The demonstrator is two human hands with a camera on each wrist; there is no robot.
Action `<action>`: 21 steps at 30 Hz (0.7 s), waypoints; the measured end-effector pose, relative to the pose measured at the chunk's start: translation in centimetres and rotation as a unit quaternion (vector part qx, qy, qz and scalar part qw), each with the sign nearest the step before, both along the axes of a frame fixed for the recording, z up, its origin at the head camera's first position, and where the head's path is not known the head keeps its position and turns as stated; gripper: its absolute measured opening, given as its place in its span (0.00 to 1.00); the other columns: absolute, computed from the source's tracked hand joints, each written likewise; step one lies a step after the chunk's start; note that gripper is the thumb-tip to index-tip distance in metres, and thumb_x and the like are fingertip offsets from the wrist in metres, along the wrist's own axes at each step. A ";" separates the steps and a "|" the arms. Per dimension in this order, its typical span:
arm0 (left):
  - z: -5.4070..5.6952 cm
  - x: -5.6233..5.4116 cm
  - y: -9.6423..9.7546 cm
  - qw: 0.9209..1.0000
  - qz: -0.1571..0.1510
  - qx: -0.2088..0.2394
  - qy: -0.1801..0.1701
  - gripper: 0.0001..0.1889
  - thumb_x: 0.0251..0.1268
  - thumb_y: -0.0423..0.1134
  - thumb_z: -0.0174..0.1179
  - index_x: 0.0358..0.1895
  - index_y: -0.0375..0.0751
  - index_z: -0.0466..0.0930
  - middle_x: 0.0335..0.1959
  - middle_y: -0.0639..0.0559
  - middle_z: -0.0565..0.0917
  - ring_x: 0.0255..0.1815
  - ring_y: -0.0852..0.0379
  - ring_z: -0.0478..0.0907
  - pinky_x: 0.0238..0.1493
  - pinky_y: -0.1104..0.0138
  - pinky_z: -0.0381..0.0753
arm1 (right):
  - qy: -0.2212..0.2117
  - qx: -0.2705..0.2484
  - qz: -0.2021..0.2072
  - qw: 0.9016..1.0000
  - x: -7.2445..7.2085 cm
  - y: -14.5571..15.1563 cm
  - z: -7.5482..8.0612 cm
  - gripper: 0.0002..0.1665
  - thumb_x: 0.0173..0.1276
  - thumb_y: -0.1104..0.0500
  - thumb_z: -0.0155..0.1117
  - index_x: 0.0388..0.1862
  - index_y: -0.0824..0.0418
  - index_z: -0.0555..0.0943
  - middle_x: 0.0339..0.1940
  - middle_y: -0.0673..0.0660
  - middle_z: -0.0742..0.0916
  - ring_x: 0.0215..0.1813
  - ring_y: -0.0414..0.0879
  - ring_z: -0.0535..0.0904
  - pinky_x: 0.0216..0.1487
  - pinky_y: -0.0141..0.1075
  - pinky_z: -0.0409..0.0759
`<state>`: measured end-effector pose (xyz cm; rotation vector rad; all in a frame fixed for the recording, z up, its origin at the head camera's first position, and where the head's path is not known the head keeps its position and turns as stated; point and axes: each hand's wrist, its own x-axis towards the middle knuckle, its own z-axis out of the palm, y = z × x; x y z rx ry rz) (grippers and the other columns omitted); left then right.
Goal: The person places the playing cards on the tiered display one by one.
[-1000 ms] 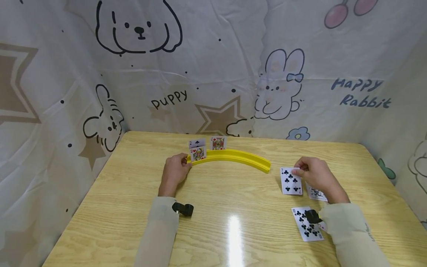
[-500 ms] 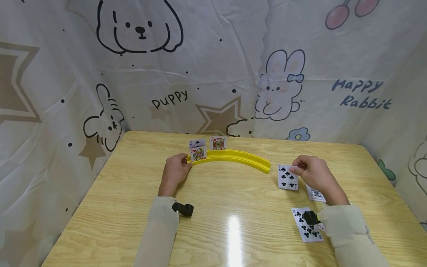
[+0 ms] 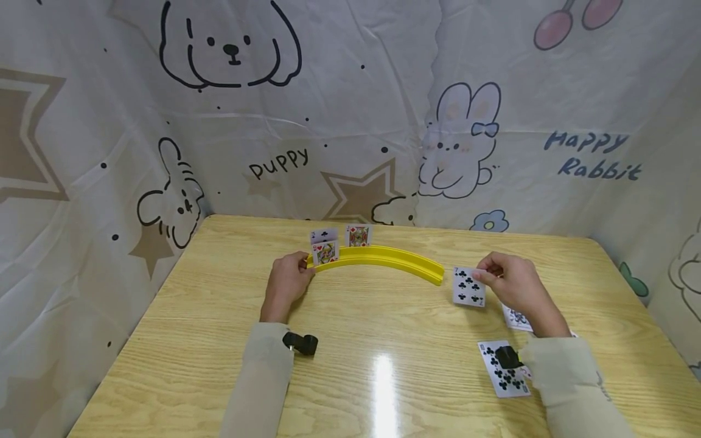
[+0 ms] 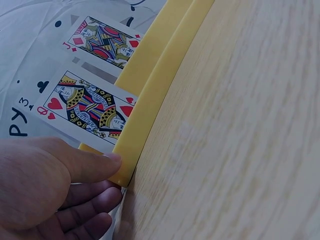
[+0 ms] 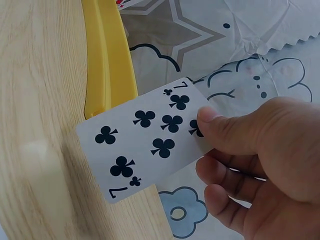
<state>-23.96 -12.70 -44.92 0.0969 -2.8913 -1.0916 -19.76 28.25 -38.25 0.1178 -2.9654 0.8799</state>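
A curved yellow card holder [image 3: 383, 255] lies across the far middle of the table. My left hand [image 3: 287, 280] pinches its left end between thumb and fingers. Standing in the holder's slots near that hand are a queen of hearts [image 4: 85, 107], a three of clubs [image 3: 324, 234] mostly hidden behind it, and a jack of diamonds [image 4: 105, 42]. My right hand [image 3: 512, 285] pinches the right edge of a seven of clubs [image 5: 150, 135], its face toward me. This card is just right of the holder's right end, in the head view.
On the table under my right forearm lies a ten of clubs [image 3: 499, 371], partly covering another card. A patterned card [image 3: 516, 317] lies by my right wrist, partly hidden. A printed cloth [image 3: 350, 121] hangs behind the table.
My right hand has moved slightly left and away from me with the seven of clubs, bringing it closer to the holder's right end. The left hand stays on the holder.
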 end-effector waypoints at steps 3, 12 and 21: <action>0.0 0.0 0.0 1.000 0.001 0.000 -0.002 0.19 0.66 0.36 0.68 0.58 0.34 0.82 0.42 0.43 0.84 0.40 0.50 0.79 0.44 0.57 0.80 | 0.010 -0.001 0.000 1.000 0.0 -0.2 0.0 0.09 0.71 0.58 0.68 0.38 0.64 0.81 0.35 0.58 0.84 0.38 0.53 0.76 0.35 0.43 0.74; 0.1 0.0 0.0 1.000 -0.002 0.002 -0.003 0.19 0.66 0.36 0.68 0.58 0.33 0.81 0.43 0.43 0.84 0.42 0.49 0.80 0.45 0.56 0.80 | 0.016 -0.022 -0.004 1.000 0.0 -1.0 0.3 0.08 0.71 0.58 0.67 0.39 0.63 0.82 0.37 0.59 0.84 0.40 0.54 0.75 0.37 0.43 0.74; 0.0 0.0 0.0 1.000 -0.003 0.003 0.001 0.19 0.66 0.36 0.67 0.58 0.33 0.81 0.43 0.42 0.84 0.42 0.49 0.80 0.45 0.56 0.80 | 0.035 -0.033 0.007 0.999 -0.3 -1.8 0.4 0.08 0.71 0.59 0.68 0.38 0.64 0.82 0.36 0.59 0.84 0.39 0.54 0.76 0.35 0.43 0.75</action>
